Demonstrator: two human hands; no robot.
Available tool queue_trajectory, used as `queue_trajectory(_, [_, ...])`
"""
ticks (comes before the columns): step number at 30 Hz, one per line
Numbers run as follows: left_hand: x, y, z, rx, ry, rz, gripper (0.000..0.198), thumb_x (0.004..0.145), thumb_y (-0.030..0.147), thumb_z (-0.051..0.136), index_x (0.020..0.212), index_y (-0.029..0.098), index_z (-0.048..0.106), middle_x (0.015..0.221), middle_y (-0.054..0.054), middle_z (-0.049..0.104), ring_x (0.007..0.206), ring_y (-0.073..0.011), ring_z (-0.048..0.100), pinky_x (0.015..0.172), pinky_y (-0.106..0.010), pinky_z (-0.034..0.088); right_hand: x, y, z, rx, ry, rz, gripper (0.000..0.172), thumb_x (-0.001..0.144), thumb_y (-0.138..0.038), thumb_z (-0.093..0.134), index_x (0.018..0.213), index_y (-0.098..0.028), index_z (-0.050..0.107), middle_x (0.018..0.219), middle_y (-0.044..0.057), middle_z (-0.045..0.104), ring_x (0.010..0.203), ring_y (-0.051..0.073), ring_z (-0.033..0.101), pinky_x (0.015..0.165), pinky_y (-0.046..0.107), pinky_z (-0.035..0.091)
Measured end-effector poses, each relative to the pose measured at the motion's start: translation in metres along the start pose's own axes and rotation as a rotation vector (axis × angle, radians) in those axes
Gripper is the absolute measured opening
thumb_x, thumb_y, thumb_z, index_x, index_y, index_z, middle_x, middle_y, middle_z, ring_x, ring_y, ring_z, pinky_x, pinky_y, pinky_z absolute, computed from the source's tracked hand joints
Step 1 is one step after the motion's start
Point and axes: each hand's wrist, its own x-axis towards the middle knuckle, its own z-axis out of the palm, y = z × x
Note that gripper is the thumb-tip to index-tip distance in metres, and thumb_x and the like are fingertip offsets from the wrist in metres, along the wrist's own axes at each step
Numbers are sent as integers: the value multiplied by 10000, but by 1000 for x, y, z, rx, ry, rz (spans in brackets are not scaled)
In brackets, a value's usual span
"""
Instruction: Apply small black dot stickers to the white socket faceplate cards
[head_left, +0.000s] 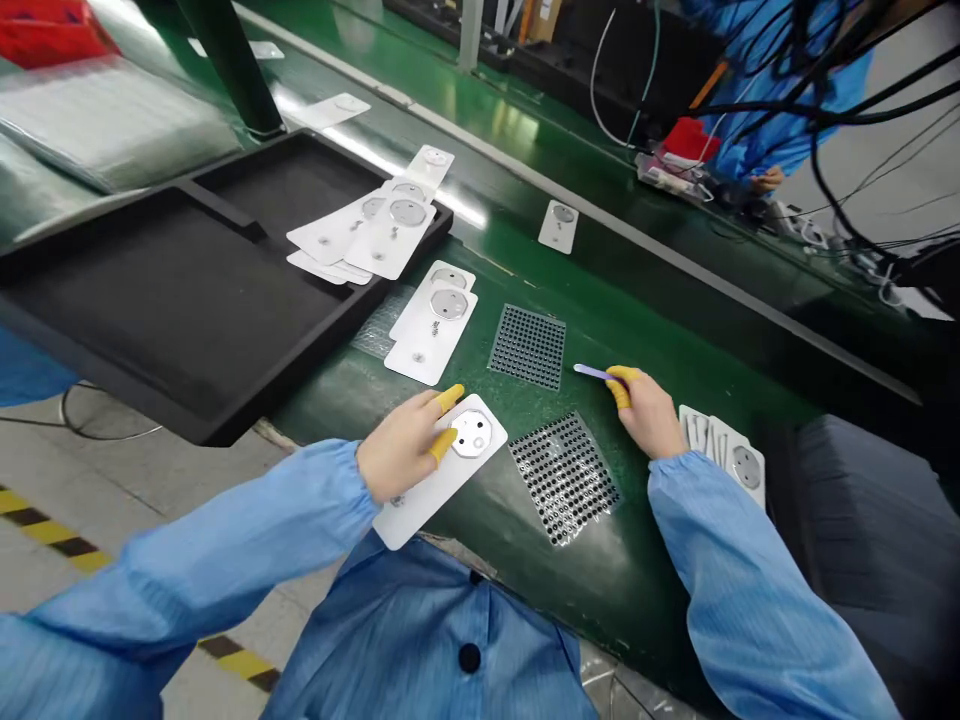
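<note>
My left hand (409,450), with yellow finger cots, grips a white rectangular panel (431,492) at the bench's near edge. Its thumb and forefinger lie at a silvery octagonal plate (474,434) with small black dots; the palm covers part of the panel. In my right hand (645,405), also with yellow finger cots, a thin lilac stick-like tool (594,372) is pinched, its tip pointing left. Between the hands lie a clear sheet of black round dots (562,475) and, farther back, a second dotted sheet (528,346). Neither hand touches these sheets.
Several white panels (431,340) lie behind my left hand, more (390,235) on the black tray's (247,395) corner. Another panel (559,227) lies farther back. Beyond my right wrist are panels (746,466) and a dark stack (877,520). A co-worker's blue sleeve (795,130) shows behind cables.
</note>
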Motion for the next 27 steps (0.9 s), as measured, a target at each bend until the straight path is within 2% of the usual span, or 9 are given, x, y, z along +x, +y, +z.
queue_trajectory(1, [-6,-3,1,54,42,63,342,814,166,539,1153,134,574,1400,-156,471,1314,-330,396,1086,-532,324,-5,-11,-2,21,-1,20,317,927,-283,399,1175,-144,540,1033,147,654,929,255,644,840,436,530])
queue_trajectory(3, [-19,-7,4,204,106,250,234,830,109,511,1049,115,595,1427,-179,422,1335,-314,364,1074,-510,361,-18,-42,-7,92,-39,27,374,941,-231,369,1308,-178,415,999,94,655,833,189,657,769,352,559])
queue_trajectory(5, [-31,-9,7,340,117,416,197,841,65,500,1011,95,594,1384,-217,462,1293,-317,421,1001,-498,446,-30,-80,-11,240,-160,-75,442,906,-139,376,1343,-206,378,1039,79,629,912,174,640,800,325,556])
queue_trajectory(7, [-37,-12,10,386,111,478,191,842,47,512,1012,73,596,1314,-246,527,1251,-342,465,933,-508,494,-39,-115,-11,265,-323,-281,476,839,-64,365,1294,-181,438,1106,108,592,1010,191,611,831,326,555])
queue_trajectory(10, [-38,-15,14,364,123,491,146,829,34,541,955,44,615,1267,-271,565,1238,-382,473,904,-534,506,-46,-145,-7,155,-464,-386,524,800,-7,325,1282,-163,457,1087,115,584,969,197,606,805,331,569])
queue_trajectory(16, [-35,-17,13,315,81,447,100,804,5,549,769,66,620,1281,-263,563,1255,-382,463,930,-524,494,-44,-155,-3,167,-560,-272,509,878,-80,309,1354,-251,369,1167,78,574,854,181,613,729,303,576])
queue_trajectory(20, [-35,-16,12,329,83,451,98,795,13,559,848,50,633,1278,-267,563,1263,-375,457,947,-506,476,-40,-160,-5,172,-562,-236,457,908,-136,316,1346,-256,370,1109,66,622,738,180,613,624,279,565])
queue_trajectory(23, [-37,-17,13,402,36,443,207,785,42,514,944,50,646,1324,-239,536,1270,-363,449,970,-491,443,-37,-165,-5,132,-554,-255,431,916,-144,327,1333,-229,398,1058,69,653,674,176,604,584,276,554])
queue_trajectory(27, [-40,-17,15,500,-19,401,245,790,114,452,889,115,676,1403,-174,480,1279,-344,438,999,-487,387,-34,-168,-6,63,-531,-327,393,926,-144,295,1275,-162,475,1032,104,667,673,181,601,585,287,557])
